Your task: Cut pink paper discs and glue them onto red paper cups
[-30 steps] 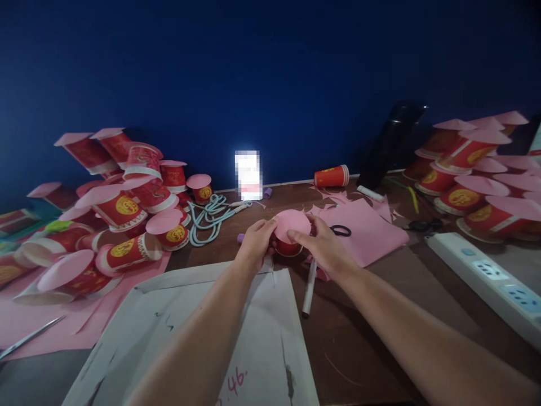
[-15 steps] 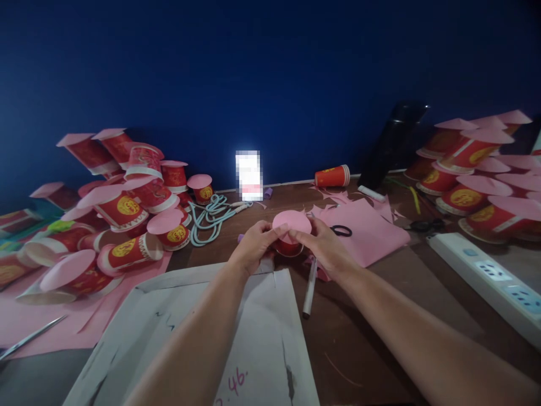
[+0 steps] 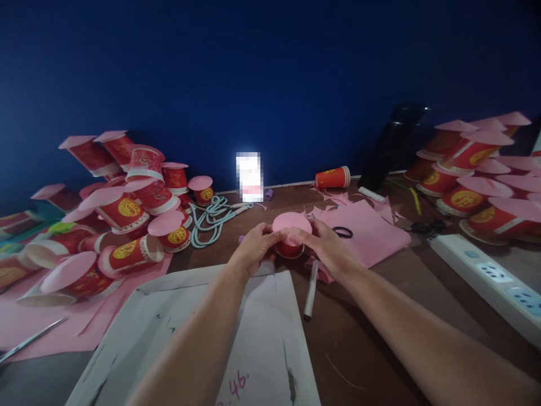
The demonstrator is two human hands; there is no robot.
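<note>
Both hands meet over the middle of the worktop (image 3: 380, 316), pinching a small red cup (image 3: 289, 248) that is capped with a pink paper disc (image 3: 291, 222): the left hand (image 3: 252, 248) grips it from the left with thumb and fingers curled in, and the right hand (image 3: 328, 248) closes on it from the right, fingertips at the disc's near edge. The cup seems to rest base-down on the worktop, though the hands hide most of it. Just right of it a white marker (image 3: 311, 288) lies pointing toward the near edge, and a sheet of pink paper (image 3: 367, 231) spreads beyond, with a black hair tie (image 3: 342, 232) on it. A grey board (image 3: 262, 338) lies under the left forearm. Piles of finished capped cups sit far left (image 3: 127, 214) and far right (image 3: 469, 169), and a white power strip (image 3: 490, 276) runs along the right
</note>
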